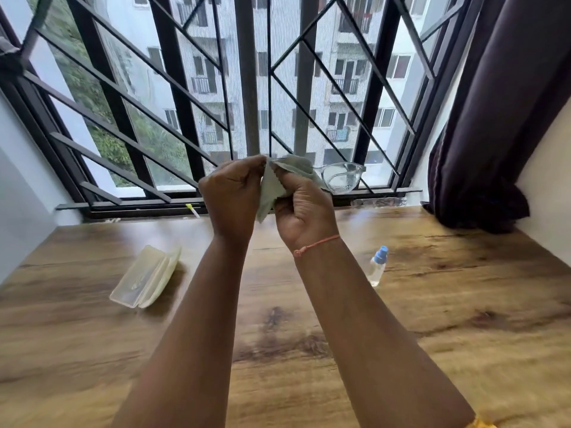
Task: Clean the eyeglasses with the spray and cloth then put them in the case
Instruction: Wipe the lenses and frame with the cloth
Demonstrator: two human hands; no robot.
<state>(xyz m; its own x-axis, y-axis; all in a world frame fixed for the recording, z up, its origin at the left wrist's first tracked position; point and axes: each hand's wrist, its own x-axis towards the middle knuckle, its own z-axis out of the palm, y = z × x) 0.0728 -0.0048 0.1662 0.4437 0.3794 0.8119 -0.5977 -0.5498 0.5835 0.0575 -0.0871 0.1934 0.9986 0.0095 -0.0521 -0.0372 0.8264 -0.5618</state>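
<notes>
Two hands are raised above a wooden table [309, 381]: the left hand [231, 193] and right hand [304, 208] both pinch a pale cloth [275, 193] around clear glasses [341, 180], one lens jutting right. On the table the open case [146, 276] lies left and the spray bottle [377, 267] right, well apart, with bare wood between and toward the near edge.

Single head-worn view, angled forward and down over wooden table [432, 335] toward barred window [247, 88].

hands [234, 193] 2 | eyeglasses [341, 180] 1 | cloth [272, 193] 1 | case [146, 276] 1 (open) | spray bottle [377, 267] 1
</notes>
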